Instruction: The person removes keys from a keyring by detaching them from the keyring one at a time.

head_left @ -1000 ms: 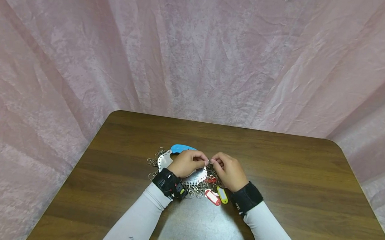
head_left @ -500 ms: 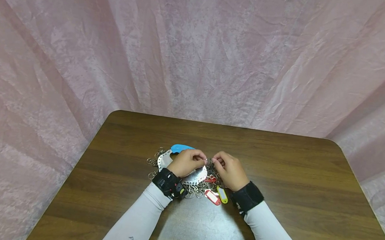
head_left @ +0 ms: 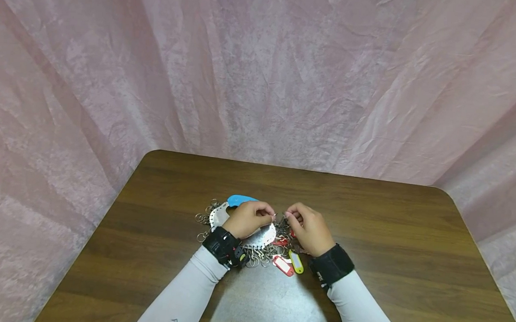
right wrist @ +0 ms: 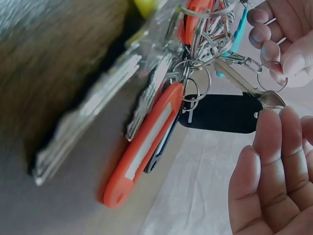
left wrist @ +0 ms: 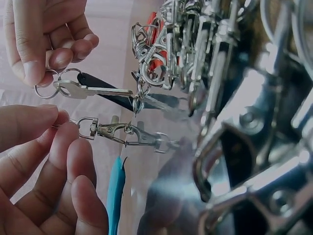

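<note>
My left hand (head_left: 249, 218) pinched a thin silver wire ring (right wrist: 258, 79) between thumb and forefinger, the fingertips covering part of its loop. My right hand (head_left: 310, 230), just beside it, also had thumb and finger closed on something: a round silver key ring (left wrist: 43, 96) carrying a silver metal key (left wrist: 78, 90) and a flat black plastic tag (right wrist: 222, 113); from the right wrist, my fingertips hid most of that ring. The left ring belonged to a silver swivel clasp (left wrist: 110, 130), whose hook met the edge of a shiny silver metal plate (head_left: 261, 235); I could not tell whether it passed through a hole. My left hand and wrist covered much of the plate and one end of its curved blue handle (head_left: 240, 200). Below lay a red plastic tag (head_left: 282, 266) and a yellow plastic tag (head_left: 296, 262), their labels too small to read, near a tangle of silver clasps (head_left: 258, 254) I could not count. All this rested on a brown wood-grain table (head_left: 387, 262), its near edge cut off, as was the lettering on my white left sleeve (head_left: 187, 292).
</note>
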The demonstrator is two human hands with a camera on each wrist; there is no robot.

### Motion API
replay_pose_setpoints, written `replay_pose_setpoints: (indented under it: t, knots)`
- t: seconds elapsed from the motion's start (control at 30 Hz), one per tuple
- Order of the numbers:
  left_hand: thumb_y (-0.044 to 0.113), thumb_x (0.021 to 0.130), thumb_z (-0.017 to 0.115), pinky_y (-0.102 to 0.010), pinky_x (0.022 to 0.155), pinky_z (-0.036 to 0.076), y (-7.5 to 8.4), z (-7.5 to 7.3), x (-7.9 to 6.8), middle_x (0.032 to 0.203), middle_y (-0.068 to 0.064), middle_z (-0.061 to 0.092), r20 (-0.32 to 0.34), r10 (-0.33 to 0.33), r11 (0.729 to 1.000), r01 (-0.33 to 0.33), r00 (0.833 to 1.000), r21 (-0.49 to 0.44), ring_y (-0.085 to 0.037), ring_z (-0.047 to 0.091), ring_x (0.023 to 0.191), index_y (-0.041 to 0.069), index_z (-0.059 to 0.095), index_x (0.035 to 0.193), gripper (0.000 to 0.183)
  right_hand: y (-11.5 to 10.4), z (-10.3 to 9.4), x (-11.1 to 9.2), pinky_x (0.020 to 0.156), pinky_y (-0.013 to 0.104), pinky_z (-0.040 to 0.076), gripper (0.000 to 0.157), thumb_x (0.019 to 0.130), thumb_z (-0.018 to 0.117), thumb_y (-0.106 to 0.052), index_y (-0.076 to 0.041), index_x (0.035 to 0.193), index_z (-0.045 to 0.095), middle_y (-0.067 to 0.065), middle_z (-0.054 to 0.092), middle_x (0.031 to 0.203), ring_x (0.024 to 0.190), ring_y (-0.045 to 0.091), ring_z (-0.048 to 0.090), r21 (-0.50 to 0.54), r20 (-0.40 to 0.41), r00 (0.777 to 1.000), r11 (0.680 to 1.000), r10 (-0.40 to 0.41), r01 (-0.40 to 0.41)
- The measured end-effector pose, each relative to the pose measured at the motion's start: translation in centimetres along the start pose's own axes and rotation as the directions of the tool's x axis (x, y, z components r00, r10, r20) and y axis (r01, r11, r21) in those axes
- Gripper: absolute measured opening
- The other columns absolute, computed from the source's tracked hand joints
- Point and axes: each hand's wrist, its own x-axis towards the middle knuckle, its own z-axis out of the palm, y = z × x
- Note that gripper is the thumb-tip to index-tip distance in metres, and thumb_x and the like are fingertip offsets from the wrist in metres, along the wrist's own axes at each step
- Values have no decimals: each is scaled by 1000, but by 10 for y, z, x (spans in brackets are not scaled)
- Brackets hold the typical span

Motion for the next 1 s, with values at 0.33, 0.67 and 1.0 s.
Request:
replay_pose_setpoints:
  t: [0.33,0.67,1.0]
  knots:
    - [18,90,66,-27,66,48,0,1,0,78,7,62,-1,-2,1000,1,1000,-8,-8,57,73,12,68,92,7,-1,-4,0,58,26,48,5,94,60,-18,-15,91,62,-9,58,77,65,4,54,-32,-4,1000,999,16,-17]
    - [18,90,65,-28,66,48,0,1,-1,78,7,62,10,-3,1000,3,1000,-11,-8,57,72,12,68,93,7,2,-11,0,59,27,49,5,93,62,-17,-12,91,62,-7,59,78,67,5,55,-6,-34,999,999,33,-33]
    - [14,90,64,-28,66,48,1,1,-2,79,6,62,7,9,999,-8,1000,-42,-9,57,73,10,68,93,6,6,-21,1,58,27,49,5,92,62,-17,-12,92,62,-6,59,77,66,7,55,-4,-71,997,999,35,-36]
